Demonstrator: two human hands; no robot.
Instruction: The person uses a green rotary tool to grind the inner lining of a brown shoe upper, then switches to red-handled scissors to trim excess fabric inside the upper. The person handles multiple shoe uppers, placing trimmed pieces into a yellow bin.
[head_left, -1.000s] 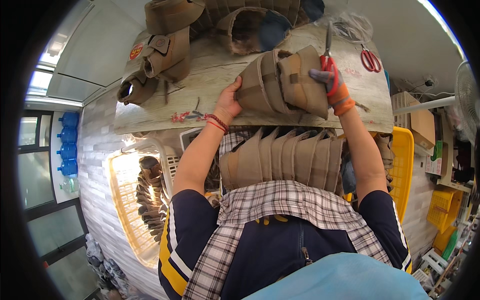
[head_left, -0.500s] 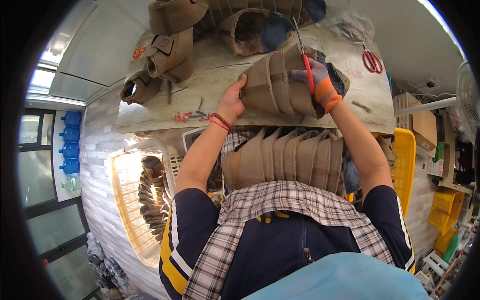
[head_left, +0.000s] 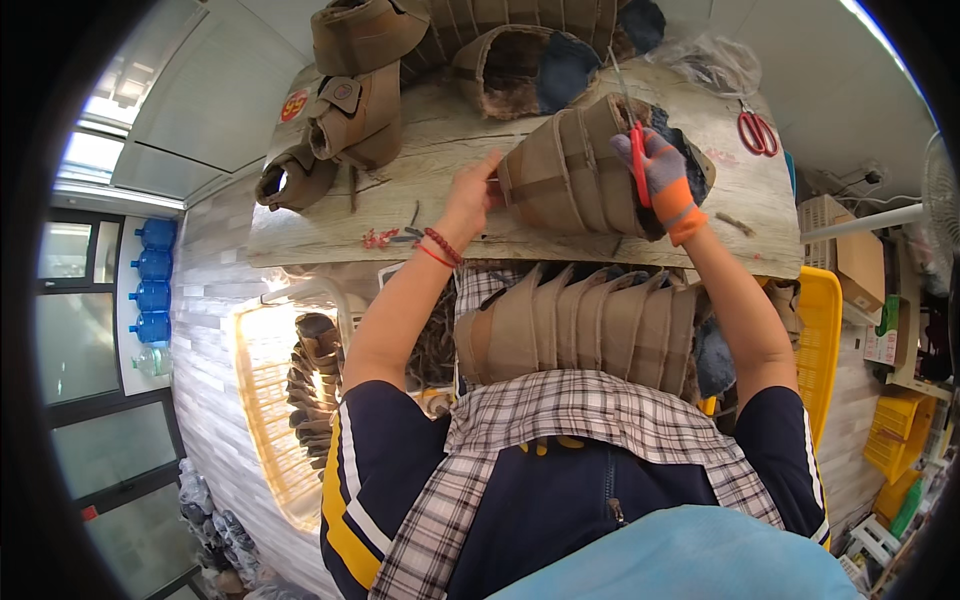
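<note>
On the wooden surface lies one bundle of nested brown shoe uppers, pressed at its near end by the bare left hand and gripped at its far end by the gloved right hand, which also grasps one red-handled tool. One second pair of red scissors lies well apart near the right edge, three finished brown pieces rest at the surface's left, and a further row of uppers sits in the lap. Since half a second ago the bundle has turned slightly and the right hand has shifted further over its end.
</note>
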